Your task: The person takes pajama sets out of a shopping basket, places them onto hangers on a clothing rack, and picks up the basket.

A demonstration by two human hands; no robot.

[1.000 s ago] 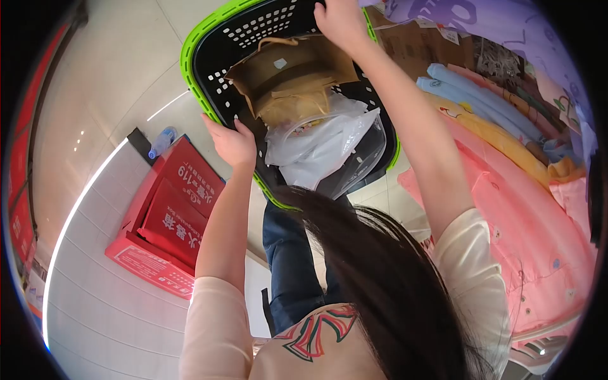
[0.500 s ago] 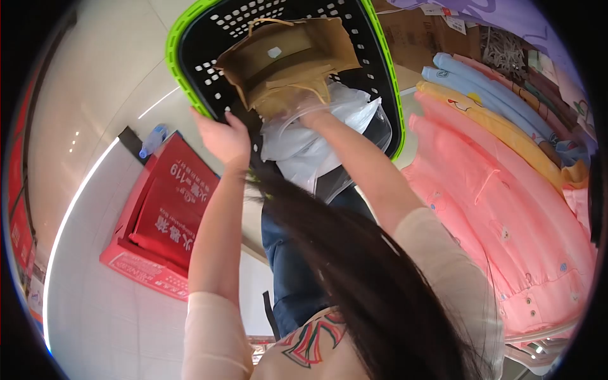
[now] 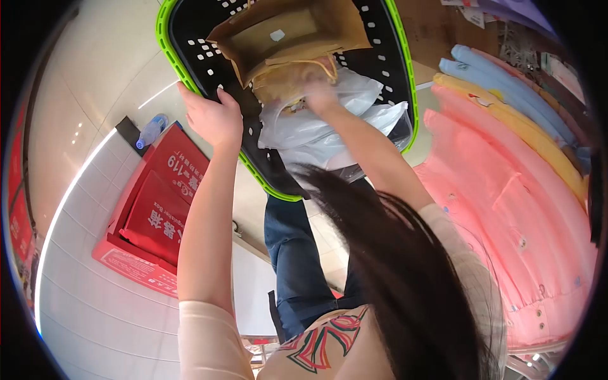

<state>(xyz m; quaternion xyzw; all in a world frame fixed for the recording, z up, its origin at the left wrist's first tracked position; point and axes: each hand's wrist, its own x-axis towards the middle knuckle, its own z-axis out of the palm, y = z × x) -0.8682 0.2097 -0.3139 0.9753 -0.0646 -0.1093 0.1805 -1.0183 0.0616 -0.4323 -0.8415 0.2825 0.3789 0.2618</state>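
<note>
Two hands at work here, and I have both on the basket (image 3: 410, 69)! My left hand (image 3: 213, 118) is at the basket's left rim, thumb inside, fingers outside, closed over the edge. My right hand (image 3: 318, 92) is deep in the basket, blurred, right by the paper bag's cord handle (image 3: 334, 74); I can't tell whether it grips anything.

The paper bag (image 3: 288, 47) fills the far half of the basket, mouth gaping towards me. I judge it light, its walls crisp enough to stand but quick to crease or tear. The cord looks like the place to pinch, or a folded edge, never a single thin panel.

Nearer me in the basket, the white plastic (image 3: 297, 132) lies crumpled: soft, slippery, surely a bunch-and-clench job. The basket itself reads as stiff, and its rim makes a sound hold.

Left of the basket I see a red box (image 3: 158, 202) and a bottle (image 3: 152, 131); right of it, pink clothes (image 3: 506, 215).
</note>
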